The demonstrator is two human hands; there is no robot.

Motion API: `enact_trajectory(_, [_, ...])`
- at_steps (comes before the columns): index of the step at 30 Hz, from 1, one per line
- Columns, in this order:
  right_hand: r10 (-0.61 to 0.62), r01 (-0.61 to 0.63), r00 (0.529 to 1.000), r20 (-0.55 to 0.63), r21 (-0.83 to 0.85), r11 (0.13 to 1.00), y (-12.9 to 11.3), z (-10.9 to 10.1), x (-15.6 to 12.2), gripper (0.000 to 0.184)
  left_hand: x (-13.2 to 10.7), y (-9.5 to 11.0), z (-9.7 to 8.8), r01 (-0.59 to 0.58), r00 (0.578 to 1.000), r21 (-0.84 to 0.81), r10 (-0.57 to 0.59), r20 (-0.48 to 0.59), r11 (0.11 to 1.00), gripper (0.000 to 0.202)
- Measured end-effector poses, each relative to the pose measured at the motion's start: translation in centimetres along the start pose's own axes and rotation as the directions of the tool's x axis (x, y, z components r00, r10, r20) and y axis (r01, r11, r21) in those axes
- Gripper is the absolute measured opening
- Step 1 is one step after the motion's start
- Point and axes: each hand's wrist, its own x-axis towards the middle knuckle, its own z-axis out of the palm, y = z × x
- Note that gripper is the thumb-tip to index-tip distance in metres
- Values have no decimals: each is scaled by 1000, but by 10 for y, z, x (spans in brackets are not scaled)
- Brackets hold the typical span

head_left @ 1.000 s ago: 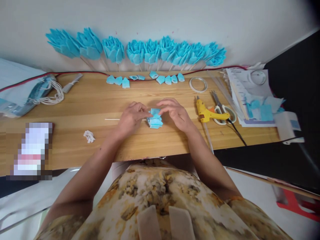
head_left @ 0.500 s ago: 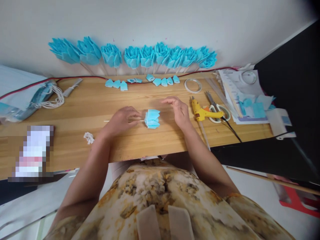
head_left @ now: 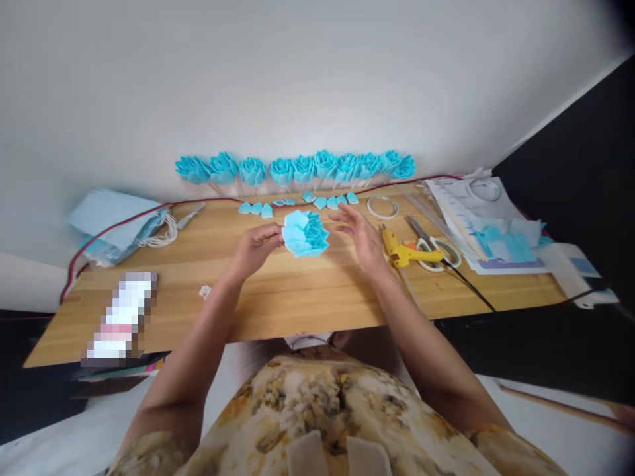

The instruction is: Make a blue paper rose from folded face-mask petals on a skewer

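Observation:
My left hand (head_left: 258, 247) is closed on a light blue artificial flower (head_left: 305, 234), gripping it just behind the head, where the stem is hidden by my fingers. The layered petals face right and slightly up, above the wooden table (head_left: 297, 297). To the right of the bloom, my right hand (head_left: 361, 235) is open, its fingers spread and apart from the petals. Several loose folded blue petals (head_left: 333, 201) lie in a row just beyond the flower. Close to my right wrist lies a yellow glue gun (head_left: 409, 254).
Several finished blue flowers (head_left: 303, 170) lean along the wall. White-handled scissors (head_left: 439, 254) and a tape roll (head_left: 382, 207) lie right, near papers with blue scraps (head_left: 506, 239). On the left are a phone (head_left: 122, 317), a blue bundle (head_left: 116, 221) and white cord (head_left: 163, 231).
My left hand has lifted the flower off the table and turned its head toward me. My right hand stays open beside it. The view has tilted up.

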Motion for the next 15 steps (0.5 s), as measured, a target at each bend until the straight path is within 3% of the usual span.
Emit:
enact_trajectory(4, [-216,208,942,256,60,976,-18,17,21,85,24,10,-3,-79,992,-31,76,-96,996,37])
enact_trajectory(8, [-230,256,916,328,-38,966,-24,37,36,124,33,-5,12,-39,977,-125,11,-212,991,34])
enact_trajectory(11, [-253,296,902,349,-73,952,-27,48,40,132,29,-19,21,1,950,-158,-50,-307,987,28])
enact_trajectory(15, [-282,359,873,398,-131,924,-39,59,39,138,20,-24,20,66,936,-132,-107,-335,989,25])
